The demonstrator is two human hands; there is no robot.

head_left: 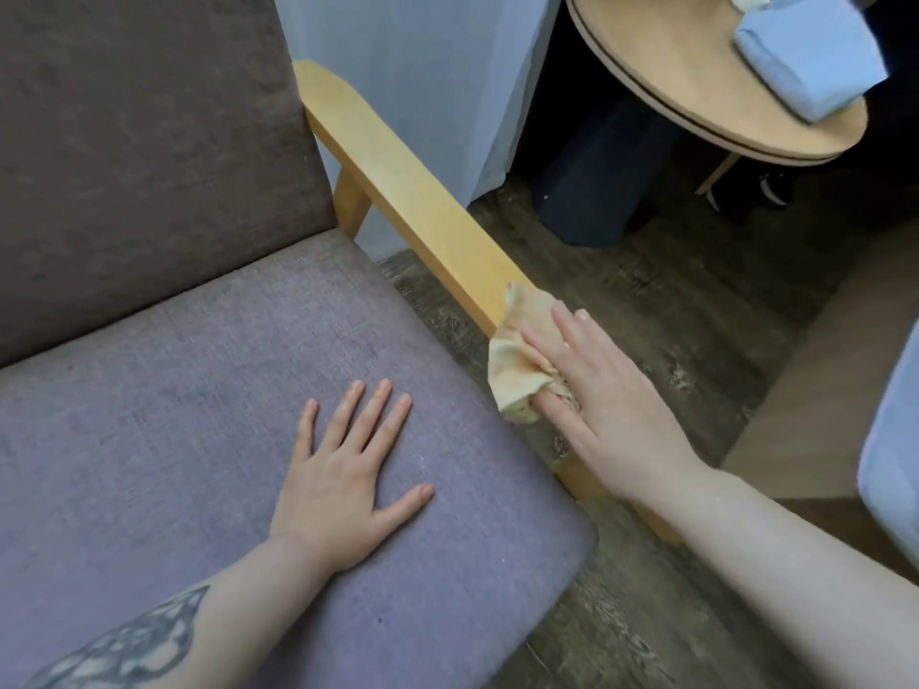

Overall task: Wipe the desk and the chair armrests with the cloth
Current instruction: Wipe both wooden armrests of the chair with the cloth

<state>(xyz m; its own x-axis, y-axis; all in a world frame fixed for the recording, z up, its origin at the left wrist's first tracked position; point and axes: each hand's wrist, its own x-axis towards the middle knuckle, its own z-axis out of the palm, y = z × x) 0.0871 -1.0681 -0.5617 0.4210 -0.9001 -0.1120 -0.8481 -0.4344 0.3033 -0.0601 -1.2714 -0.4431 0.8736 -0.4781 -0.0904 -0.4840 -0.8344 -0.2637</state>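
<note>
A crumpled yellowish cloth (517, 355) lies over the front end of the chair's light wooden right armrest (398, 176). My right hand (606, 390) presses down on the cloth, fingers around it, and hides the armrest's front end. My left hand (348, 479) rests flat with fingers spread on the purple-grey seat cushion (174, 415), holding nothing. The round wooden desk (696, 82) stands at the upper right, apart from both hands.
A folded light-blue cloth (805, 57) lies on the desk. A dark bin (592, 191) stands on the wooden floor under the desk. A pale curtain (422, 92) hangs behind the armrest. The grey chair back (149, 141) fills the upper left. A pale object (890, 464) is at the right edge.
</note>
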